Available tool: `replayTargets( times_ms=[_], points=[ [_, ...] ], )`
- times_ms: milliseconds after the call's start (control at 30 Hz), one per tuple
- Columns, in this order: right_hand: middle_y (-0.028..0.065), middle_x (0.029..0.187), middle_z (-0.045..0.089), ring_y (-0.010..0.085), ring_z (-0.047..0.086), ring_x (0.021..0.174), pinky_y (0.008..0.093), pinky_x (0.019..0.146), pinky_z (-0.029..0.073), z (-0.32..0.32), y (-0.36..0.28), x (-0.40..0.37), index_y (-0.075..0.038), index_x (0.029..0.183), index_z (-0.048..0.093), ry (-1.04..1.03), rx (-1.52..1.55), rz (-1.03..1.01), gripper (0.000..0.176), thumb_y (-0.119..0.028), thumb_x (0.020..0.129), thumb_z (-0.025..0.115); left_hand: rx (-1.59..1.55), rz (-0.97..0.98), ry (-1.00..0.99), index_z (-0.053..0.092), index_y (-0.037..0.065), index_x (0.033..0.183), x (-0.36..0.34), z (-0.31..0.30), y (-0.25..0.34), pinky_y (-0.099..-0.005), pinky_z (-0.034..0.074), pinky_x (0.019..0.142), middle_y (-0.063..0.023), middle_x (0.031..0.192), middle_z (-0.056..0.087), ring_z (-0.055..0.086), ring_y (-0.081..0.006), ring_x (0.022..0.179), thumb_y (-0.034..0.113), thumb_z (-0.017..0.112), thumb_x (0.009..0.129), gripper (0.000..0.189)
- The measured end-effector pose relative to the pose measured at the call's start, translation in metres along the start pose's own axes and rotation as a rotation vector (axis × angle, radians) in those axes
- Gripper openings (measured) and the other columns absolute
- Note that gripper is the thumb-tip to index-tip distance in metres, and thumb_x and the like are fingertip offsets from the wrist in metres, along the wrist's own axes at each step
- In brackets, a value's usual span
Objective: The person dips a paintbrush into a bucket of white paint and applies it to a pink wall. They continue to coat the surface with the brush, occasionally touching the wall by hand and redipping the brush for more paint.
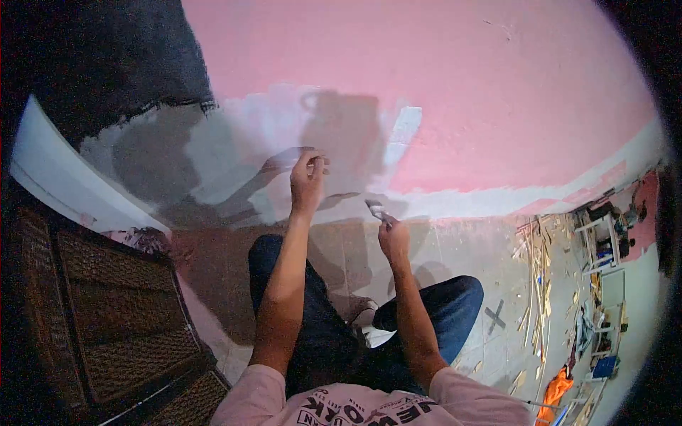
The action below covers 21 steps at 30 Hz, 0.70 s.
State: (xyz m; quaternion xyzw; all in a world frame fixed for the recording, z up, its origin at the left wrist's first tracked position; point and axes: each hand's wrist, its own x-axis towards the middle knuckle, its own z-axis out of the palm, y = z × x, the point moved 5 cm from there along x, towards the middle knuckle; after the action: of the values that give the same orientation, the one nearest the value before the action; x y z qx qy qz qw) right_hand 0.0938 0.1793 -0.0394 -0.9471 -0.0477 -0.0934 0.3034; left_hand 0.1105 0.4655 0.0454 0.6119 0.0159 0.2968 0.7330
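Here, the right hand (394, 238) holds a small tool (376, 209) — shirt (376, 406) reads "NEW".

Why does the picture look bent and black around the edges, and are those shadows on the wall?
Head view: probably a wide lens, since the white band curves and the corners go black; head view: yes, dark shadows fall on the pink wall around the left hand; head view: the black patch looks grainy.
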Motion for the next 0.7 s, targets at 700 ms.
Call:
replayTargets(
  times_ms=[700],
  points=[
    [0.0296, 0.085, 0.068, 0.0458, 0.068, 0.078, 0.0516, 0.070, 0.053, 0.059, 0.033, 0.030, -0.008, 0.127, 0.070, 0.007, -0.062, -0.051, 0.034, -0.017, 0.098, 0.055, 0.094, -0.050, -0.058, 0.067, 0.002, 0.107, 0.004, 0.017, -0.018, -0.0335, 0.058, 0.075, -0.0108, 0.097, 0.072, 0.072, -0.0201, 0.086, 0.013, 0.057, 0.100, 0.017]
  ],
)
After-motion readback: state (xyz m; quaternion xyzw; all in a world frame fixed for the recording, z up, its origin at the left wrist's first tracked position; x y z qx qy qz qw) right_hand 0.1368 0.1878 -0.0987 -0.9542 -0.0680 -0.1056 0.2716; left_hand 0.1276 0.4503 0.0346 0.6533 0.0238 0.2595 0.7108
